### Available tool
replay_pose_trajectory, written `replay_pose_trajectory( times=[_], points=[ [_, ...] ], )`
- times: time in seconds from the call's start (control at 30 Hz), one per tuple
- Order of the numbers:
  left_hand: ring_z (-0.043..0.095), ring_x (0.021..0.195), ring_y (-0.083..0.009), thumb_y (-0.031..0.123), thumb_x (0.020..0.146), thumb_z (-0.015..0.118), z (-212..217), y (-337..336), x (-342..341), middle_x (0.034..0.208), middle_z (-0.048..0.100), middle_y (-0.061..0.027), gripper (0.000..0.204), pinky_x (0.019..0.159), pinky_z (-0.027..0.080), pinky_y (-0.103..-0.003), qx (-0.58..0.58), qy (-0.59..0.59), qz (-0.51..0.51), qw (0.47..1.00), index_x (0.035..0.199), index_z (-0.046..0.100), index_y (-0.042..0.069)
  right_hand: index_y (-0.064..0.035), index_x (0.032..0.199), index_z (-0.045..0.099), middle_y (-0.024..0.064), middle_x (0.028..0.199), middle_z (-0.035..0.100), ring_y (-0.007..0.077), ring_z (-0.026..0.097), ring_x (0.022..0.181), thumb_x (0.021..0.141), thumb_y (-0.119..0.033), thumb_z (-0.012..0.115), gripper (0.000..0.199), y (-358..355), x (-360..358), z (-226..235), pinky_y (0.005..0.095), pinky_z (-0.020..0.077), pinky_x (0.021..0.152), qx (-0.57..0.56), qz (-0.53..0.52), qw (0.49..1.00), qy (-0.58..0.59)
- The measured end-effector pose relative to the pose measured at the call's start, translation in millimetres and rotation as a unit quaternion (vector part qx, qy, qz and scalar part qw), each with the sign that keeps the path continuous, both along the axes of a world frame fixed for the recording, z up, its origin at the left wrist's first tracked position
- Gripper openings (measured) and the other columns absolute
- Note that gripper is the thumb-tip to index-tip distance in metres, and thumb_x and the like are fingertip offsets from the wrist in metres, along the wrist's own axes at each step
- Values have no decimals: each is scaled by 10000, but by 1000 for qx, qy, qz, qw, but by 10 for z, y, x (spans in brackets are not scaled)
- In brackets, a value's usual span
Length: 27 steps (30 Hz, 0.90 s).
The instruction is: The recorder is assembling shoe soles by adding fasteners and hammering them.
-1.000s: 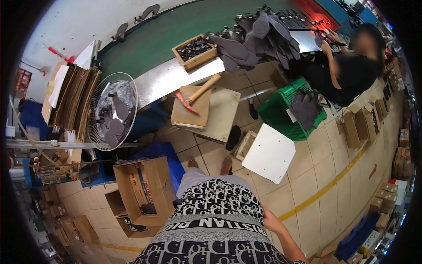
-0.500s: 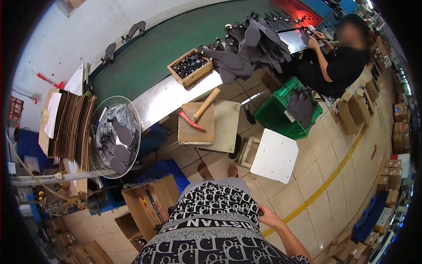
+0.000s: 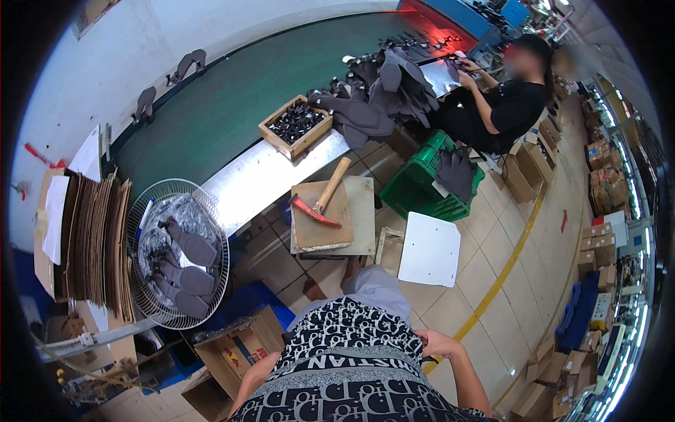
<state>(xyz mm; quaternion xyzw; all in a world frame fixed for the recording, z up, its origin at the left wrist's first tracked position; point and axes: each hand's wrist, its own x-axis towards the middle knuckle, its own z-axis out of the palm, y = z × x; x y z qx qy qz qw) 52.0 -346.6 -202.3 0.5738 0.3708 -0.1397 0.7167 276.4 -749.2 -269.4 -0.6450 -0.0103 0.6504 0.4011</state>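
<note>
My right hand rests against my hip at the edge of my black-and-white patterned shirt, with its fingers curled. Whether it holds anything is hidden. Only my left forearm shows beside the shirt; the left hand is out of sight behind it. In front of my knees stands a small work table with a wooden board on it. A hammer with a wooden handle and red head lies on that board, away from both hands.
A green conveyor belt curves across the back, bearing a wooden box of dark parts and a grey sole pile. A seated person works there. Also around: green crate, white board, fan guard with soles, stacked cardboard, open carton.
The view has swung so the conveyor and the seated person sit lower and larger in the picture. My right hand stays at my hip. The hammer has not moved.
</note>
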Motion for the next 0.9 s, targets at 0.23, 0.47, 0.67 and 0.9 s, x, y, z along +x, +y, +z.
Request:
replay_pose_trajectory(
  times=[0.23,0.47,0.67,0.9],
  points=[
    [611,751,-300,154,830,622,-842,666,725,807,627,-203,235,692,469,-380,231,4,-403,886,982,632,-24,-12,1139,559,-13,954,625,72,552,821,661,70,640,493,244,450,156,208,441,683,71,-7,996,45],
    [618,899,-341,97,851,593,75,437,2425,936,654,-173,152,803,477,-408,300,-84,-369,875,965,658,21,2,1113,586,20,985,669,86,599,880,807,-115,707,350,121,1752,-464,242,484,785,120,279,947,107],
    [631,1044,-198,28,958,469,149,-304,3867,1039,695,-82,207,938,459,-304,-37,-223,-270,936,1074,629,-32,-24,1165,573,90,1028,666,151,641,875,957,-285,561,334,578,3504,-1101,286,517,768,194,-72,978,18],
    [547,1179,-319,131,921,575,-708,-1192,6095,1251,571,-164,356,983,422,-365,178,-86,-360,912,1262,533,39,-22,1007,614,149,962,674,230,661,857,912,-294,567,292,1147,5405,-4420,355,532,749,-69,-319,932,-160]
  ],
)
